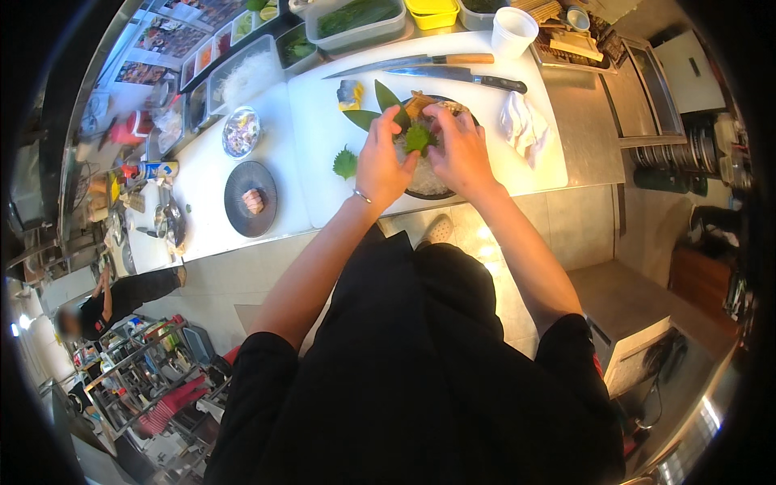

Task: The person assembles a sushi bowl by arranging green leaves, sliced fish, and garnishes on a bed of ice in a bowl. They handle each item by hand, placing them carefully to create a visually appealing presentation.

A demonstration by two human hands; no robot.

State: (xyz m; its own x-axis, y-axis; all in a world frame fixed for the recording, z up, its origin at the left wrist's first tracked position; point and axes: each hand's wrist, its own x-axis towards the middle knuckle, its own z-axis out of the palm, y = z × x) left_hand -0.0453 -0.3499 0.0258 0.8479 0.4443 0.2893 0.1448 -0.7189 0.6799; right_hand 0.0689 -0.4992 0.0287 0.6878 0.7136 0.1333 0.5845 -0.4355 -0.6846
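Observation:
Over a dark round bowl (431,195) of crushed ice (420,174), my left hand (385,166) and my right hand (466,158) face each other with fingers curled. A green shiso leaf (418,137) lies between them, its edges at my thumbs and fingers, and both hands appear to hold it. Long pointed green leaves (388,97) and a brown woven-looking piece (417,104) stick up at the bowl's far side. My hands cover part of the bowl. A second shiso leaf (345,163) rests on the white cutting board (319,190), left of my left hand.
Two knives (436,60) (461,75) lie beyond the bowl, near a white cup (514,32). A crumpled white cloth (524,128) is at right, a yellow-and-blue item (349,94) at left. Farther left are a dark plate (250,199) with pink slices and a foil-like bowl (242,132).

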